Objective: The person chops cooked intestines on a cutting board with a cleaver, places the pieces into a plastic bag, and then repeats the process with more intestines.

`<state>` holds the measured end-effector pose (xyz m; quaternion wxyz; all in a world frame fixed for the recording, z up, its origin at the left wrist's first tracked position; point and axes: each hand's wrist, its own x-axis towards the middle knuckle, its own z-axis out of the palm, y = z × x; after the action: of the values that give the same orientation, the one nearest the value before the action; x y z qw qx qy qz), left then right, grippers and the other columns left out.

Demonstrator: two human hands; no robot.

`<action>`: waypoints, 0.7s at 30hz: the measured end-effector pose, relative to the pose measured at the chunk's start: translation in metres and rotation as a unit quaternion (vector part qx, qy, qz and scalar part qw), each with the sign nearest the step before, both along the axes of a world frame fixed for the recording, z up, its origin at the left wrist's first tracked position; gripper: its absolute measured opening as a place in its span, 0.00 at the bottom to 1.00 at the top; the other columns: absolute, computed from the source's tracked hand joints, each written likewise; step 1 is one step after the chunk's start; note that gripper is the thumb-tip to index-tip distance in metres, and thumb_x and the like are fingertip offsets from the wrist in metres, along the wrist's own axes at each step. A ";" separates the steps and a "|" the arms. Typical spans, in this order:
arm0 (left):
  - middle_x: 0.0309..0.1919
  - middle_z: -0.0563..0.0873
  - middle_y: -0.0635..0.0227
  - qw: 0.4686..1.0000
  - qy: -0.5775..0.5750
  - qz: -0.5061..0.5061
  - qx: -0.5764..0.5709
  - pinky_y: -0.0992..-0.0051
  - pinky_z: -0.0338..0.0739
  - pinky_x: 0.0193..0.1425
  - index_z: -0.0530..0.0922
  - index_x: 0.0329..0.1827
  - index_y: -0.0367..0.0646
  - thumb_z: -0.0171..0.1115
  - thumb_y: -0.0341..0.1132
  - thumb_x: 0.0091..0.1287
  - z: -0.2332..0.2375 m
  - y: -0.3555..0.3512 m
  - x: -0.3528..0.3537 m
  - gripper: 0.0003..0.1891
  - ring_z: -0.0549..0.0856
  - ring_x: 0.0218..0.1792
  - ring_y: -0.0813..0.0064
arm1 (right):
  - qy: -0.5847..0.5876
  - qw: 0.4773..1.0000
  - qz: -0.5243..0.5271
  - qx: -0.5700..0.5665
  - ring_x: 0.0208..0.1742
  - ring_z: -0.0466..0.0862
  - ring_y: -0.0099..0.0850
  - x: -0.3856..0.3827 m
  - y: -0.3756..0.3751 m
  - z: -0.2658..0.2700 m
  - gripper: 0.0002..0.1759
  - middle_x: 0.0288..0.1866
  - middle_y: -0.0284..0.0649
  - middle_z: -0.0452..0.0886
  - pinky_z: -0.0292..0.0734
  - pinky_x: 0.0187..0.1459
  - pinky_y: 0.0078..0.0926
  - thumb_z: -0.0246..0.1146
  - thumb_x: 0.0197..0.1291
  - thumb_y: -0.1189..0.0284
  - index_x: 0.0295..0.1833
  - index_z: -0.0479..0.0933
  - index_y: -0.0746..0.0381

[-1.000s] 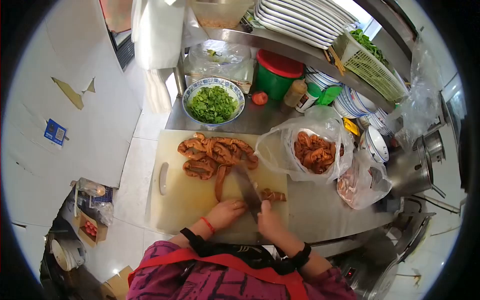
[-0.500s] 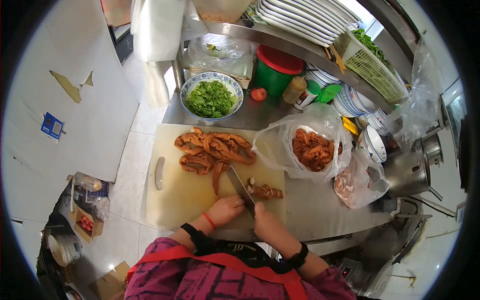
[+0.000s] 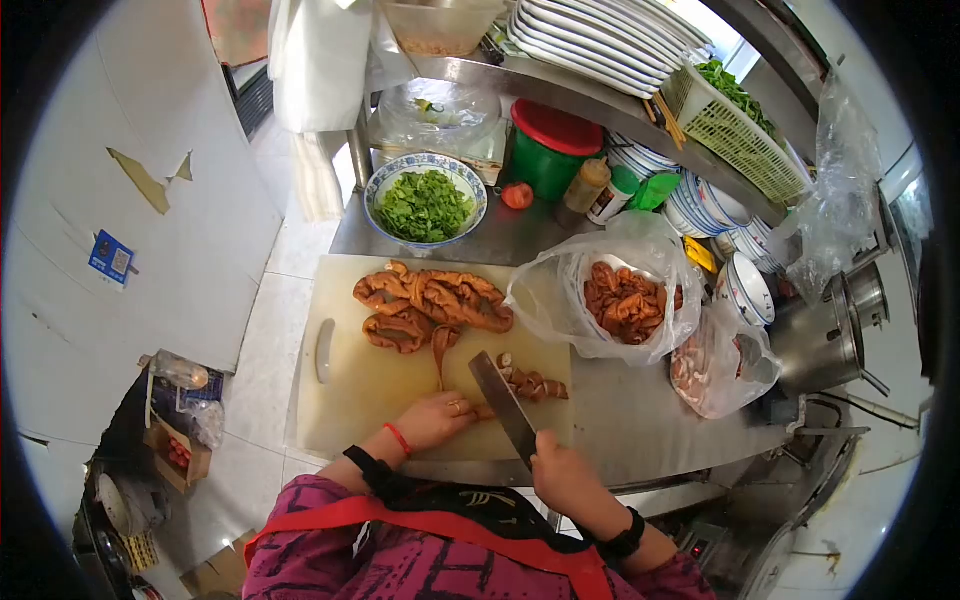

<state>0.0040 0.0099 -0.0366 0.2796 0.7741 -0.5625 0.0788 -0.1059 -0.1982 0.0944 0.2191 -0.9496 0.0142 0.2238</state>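
Observation:
My right hand (image 3: 572,478) is wrapped around the handle of a cleaver (image 3: 505,405), its blade slanting up and left over the cutting board (image 3: 345,420). My left hand (image 3: 437,420) lies low on the board with its fingers closed on a length of brown braised intestine (image 3: 440,358). A bit of the intestine shows past the fingertips, toward the blade. The rest of the brown coils (image 3: 430,300) lie heaped at the top of the board. Right of the blade sit cut pieces (image 3: 537,384) in a short row.
A bowl of chopped greens (image 3: 425,207) stands behind the board. To the right are an open plastic bag of brown intestine (image 3: 628,305) and a bag of pale meat (image 3: 715,370). A steel shelf (image 3: 590,85) carrying stacked white trays (image 3: 600,45) overhangs the back.
The cleaver and my right hand have moved right and slightly down, away from my left hand. My left hand has shifted slightly left, and the intestine strip's hanging end looks narrower.

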 end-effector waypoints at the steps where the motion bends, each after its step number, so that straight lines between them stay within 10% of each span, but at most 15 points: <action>1: 0.37 0.78 0.67 1.000 0.002 0.005 0.001 0.70 0.76 0.44 0.78 0.44 0.41 0.53 0.31 0.53 0.001 -0.002 -0.001 0.14 0.77 0.42 0.66 | 0.001 1.000 0.000 -0.001 0.32 0.77 0.61 -0.001 -0.001 -0.002 0.11 0.27 0.61 0.76 0.70 0.33 0.56 0.52 0.59 0.74 0.42 0.59 0.67; 21: 0.40 0.77 0.64 0.999 0.016 0.023 -0.022 0.60 0.72 0.52 0.79 0.36 0.41 0.63 0.33 0.47 0.026 0.020 0.006 0.13 0.76 0.48 0.60 | -0.005 1.000 0.007 0.001 0.29 0.76 0.62 -0.006 0.010 -0.003 0.13 0.23 0.63 0.74 0.69 0.31 0.56 0.52 0.60 0.74 0.46 0.58 0.68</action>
<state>0.0095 0.0296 -0.0102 0.3039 0.7818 -0.5378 0.0851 -0.1123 -0.1877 0.0915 0.2183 -0.9507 0.0061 0.2202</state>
